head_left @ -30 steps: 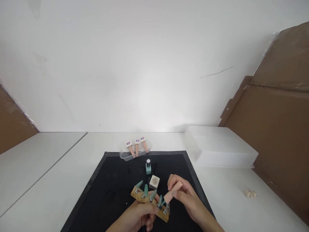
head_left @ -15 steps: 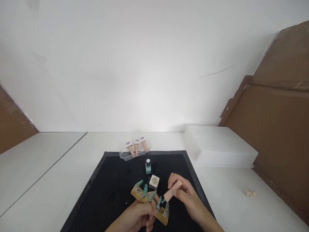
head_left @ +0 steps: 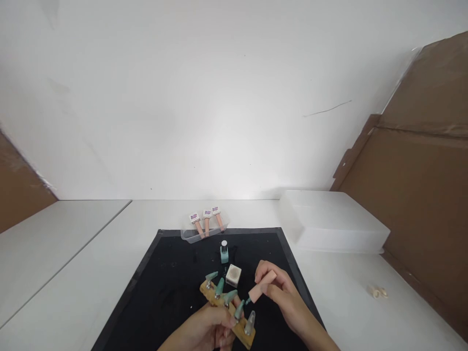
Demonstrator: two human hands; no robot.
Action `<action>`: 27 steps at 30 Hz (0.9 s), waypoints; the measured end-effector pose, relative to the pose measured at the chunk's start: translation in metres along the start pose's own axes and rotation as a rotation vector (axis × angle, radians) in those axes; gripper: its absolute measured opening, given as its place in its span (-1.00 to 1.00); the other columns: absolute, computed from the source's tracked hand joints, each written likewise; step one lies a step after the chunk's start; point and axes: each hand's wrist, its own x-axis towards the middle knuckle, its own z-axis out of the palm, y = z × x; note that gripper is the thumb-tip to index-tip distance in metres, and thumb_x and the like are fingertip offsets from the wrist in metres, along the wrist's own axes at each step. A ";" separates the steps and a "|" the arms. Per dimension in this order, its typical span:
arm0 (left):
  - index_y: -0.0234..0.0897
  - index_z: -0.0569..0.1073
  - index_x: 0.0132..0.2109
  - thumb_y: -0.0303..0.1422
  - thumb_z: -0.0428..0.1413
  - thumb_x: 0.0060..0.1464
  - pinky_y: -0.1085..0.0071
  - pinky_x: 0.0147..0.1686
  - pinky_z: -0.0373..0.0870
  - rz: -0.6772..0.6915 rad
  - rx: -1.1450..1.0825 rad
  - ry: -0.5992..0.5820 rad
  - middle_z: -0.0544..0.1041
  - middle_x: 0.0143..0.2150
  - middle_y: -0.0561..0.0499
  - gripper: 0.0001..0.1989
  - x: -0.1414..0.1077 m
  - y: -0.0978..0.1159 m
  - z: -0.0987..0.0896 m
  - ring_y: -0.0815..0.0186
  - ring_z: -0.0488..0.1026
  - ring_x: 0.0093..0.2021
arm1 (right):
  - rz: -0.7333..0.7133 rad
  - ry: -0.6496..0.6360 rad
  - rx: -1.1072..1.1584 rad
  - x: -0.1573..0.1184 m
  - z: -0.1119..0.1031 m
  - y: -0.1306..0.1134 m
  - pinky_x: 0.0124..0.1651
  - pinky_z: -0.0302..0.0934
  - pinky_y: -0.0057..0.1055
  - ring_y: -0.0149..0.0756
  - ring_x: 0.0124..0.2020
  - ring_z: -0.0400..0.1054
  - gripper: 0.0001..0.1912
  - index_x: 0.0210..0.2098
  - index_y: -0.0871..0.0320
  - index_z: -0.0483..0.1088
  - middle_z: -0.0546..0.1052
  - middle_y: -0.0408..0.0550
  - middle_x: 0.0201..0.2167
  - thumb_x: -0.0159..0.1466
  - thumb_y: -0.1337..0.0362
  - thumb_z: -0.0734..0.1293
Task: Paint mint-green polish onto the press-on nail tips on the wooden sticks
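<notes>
Through the head camera I have both bare hands over a black mat (head_left: 164, 282) on the white bench (head_left: 84, 278). My left hand (head_left: 210, 325) grips a yellowish wooden stand (head_left: 241, 333), the thumb pressing on its near side and the other fingers curled beneath. The stand slants down toward the right, raised on metal posts along it are five pointed false nails: four teal nails (head_left: 230, 296), and at the right end a clear nail (head_left: 250, 322).

My right hand (head_left: 281, 287) pinches a peach cap (head_left: 262, 286) between thumb and fingers, tilted so that its teal-coated brush (head_left: 248, 301) points down and left. The brush tip sits just beside the fourth teal nail, the one next to the clear nail; from here I cannot tell whether they touch.

Just beyond the stand, on the mat, I see a square white bottle (head_left: 233, 276), and behind it an upright teal bottle (head_left: 224, 254) with a white cap. At the mat's far edge a clear tray (head_left: 190, 239) holds three peach-handled bottles (head_left: 206, 225), side by side and leaning. Over to the right, a translucent white box (head_left: 340, 239) and a few cream-coloured rings (head_left: 378, 292) rest on the bench.
</notes>
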 end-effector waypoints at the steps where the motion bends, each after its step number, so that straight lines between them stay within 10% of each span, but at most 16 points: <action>1: -0.29 0.40 -0.48 -0.45 0.11 -0.37 0.56 -0.71 0.03 0.002 0.003 -0.004 0.20 -0.78 0.21 -0.86 0.000 0.001 0.001 0.53 -0.02 -0.74 | -0.001 0.004 0.002 0.000 0.000 0.000 -0.44 -0.12 -0.44 -0.38 -0.51 -0.01 -0.97 -0.47 0.15 0.31 0.19 -0.21 -0.52 0.07 0.37 0.23; 27: -0.29 0.38 -0.49 -0.46 0.09 -0.34 0.56 -0.71 0.04 0.038 0.039 -0.013 0.20 -0.78 0.21 -0.89 0.000 -0.003 0.002 0.52 0.00 -0.75 | 0.048 -0.018 0.080 -0.003 -0.001 -0.001 -0.40 -0.08 -0.44 -0.37 -0.49 0.02 -0.83 -0.45 0.15 0.35 0.21 -0.19 -0.50 0.14 0.18 0.33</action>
